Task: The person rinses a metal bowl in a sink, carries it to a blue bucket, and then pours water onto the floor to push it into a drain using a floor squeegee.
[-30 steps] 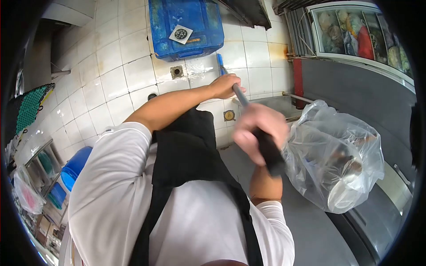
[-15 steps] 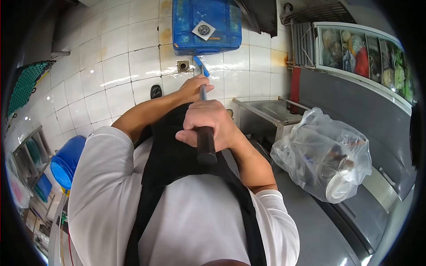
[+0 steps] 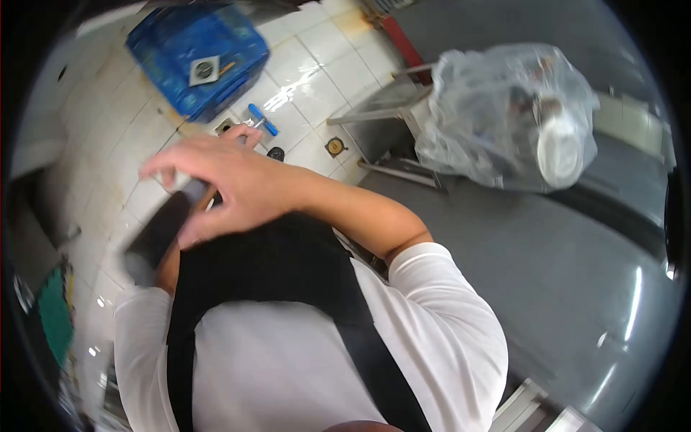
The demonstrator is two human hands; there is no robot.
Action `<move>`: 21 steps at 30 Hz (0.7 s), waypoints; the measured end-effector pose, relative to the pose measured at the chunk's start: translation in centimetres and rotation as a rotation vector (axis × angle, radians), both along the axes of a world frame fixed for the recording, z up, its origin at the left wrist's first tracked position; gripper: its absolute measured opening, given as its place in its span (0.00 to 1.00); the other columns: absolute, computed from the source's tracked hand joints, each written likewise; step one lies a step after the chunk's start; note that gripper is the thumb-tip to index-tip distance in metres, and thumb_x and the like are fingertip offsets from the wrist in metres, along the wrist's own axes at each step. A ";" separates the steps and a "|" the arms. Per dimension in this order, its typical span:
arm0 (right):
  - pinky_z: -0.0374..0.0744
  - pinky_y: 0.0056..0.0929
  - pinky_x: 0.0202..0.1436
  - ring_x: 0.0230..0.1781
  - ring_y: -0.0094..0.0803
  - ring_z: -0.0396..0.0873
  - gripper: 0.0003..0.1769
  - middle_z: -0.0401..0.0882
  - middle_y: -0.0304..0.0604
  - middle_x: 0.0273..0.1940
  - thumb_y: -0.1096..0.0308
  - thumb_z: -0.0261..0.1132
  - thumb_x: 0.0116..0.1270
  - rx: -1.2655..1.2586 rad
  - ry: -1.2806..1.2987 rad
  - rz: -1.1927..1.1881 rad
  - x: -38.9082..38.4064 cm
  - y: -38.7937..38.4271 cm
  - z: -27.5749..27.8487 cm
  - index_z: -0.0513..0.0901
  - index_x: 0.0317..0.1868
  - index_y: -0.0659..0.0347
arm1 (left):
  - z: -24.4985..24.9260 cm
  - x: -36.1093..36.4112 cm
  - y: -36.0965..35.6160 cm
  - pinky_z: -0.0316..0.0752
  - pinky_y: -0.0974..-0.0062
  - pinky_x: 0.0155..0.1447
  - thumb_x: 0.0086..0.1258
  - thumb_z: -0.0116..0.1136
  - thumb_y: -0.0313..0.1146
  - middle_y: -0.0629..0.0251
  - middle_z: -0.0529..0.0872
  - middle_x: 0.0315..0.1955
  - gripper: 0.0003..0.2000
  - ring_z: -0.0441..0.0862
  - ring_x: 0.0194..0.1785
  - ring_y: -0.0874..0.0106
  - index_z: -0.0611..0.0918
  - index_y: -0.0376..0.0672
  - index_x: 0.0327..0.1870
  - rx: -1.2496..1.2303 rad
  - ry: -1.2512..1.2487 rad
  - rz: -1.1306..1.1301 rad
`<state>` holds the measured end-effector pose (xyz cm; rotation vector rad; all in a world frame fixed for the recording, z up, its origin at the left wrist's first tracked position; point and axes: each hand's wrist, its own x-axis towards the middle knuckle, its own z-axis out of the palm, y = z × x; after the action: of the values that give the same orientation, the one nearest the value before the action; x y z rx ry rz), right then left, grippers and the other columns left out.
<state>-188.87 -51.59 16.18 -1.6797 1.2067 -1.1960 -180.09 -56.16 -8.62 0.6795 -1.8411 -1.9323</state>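
My right hand [image 3: 230, 180] reaches across my chest and closes around the black grip [image 3: 155, 234] of a long-handled floor tool. The tool's blue head [image 3: 263, 119] rests on the white floor tiles beside a floor drain. My left hand [image 3: 247, 135] is mostly hidden behind the right one. Only its fingertips show, on the pole just short of the blue head. My left forearm [image 3: 170, 270] passes under the grip. The hands and grip are motion-blurred.
A blue plastic crate [image 3: 194, 61] with a drain cover on top stands on the tiles. A clear plastic bag [image 3: 504, 108] holding containers sits on the grey steel counter [image 3: 547, 259] at right. A low steel stand [image 3: 385, 119] is below it. A green mat [image 3: 54, 313] lies at left.
My head has swung, so the view has tilted and the counter now fills the right. The tool's grip has moved from the centre to the lower left, and my right arm now crosses over.
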 end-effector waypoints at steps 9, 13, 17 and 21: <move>0.73 0.48 0.63 0.62 0.56 0.71 0.31 0.75 0.56 0.56 0.74 0.68 0.54 0.590 0.361 -0.977 -11.4 15.5 -28.9 0.76 0.62 0.57 | 5.2 -12.4 0.6 0.67 0.66 0.68 0.71 0.60 0.36 0.55 0.83 0.55 0.09 0.77 0.60 0.66 0.79 0.39 0.36 0.040 -0.137 -0.803; 0.78 0.48 0.57 0.55 0.56 0.76 0.18 0.78 0.57 0.51 0.68 0.71 0.56 0.845 0.288 -0.915 -14.0 19.7 -32.2 0.81 0.47 0.59 | 9.5 -15.8 4.6 0.67 0.62 0.68 0.72 0.60 0.37 0.54 0.85 0.52 0.11 0.79 0.60 0.60 0.78 0.39 0.33 0.075 -0.118 -0.876; 0.79 0.49 0.52 0.49 0.54 0.81 0.15 0.81 0.57 0.45 0.62 0.71 0.60 1.081 0.217 -1.108 -14.3 23.6 -36.7 0.81 0.42 0.61 | 15.7 -19.0 2.7 0.69 0.59 0.67 0.74 0.57 0.33 0.56 0.86 0.45 0.09 0.80 0.60 0.57 0.76 0.40 0.33 0.100 0.061 -0.910; 0.79 0.50 0.51 0.48 0.56 0.81 0.15 0.83 0.56 0.43 0.60 0.71 0.59 1.082 0.064 -1.101 -15.9 21.8 -34.6 0.82 0.41 0.60 | 17.9 -20.6 -0.2 0.69 0.58 0.68 0.74 0.57 0.39 0.62 0.80 0.32 0.13 0.81 0.52 0.63 0.73 0.44 0.30 0.290 0.004 -0.654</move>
<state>-204.73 -29.82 -18.38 -0.1791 2.3450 -0.6977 -200.67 -56.35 9.29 0.1421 -1.9576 -2.6378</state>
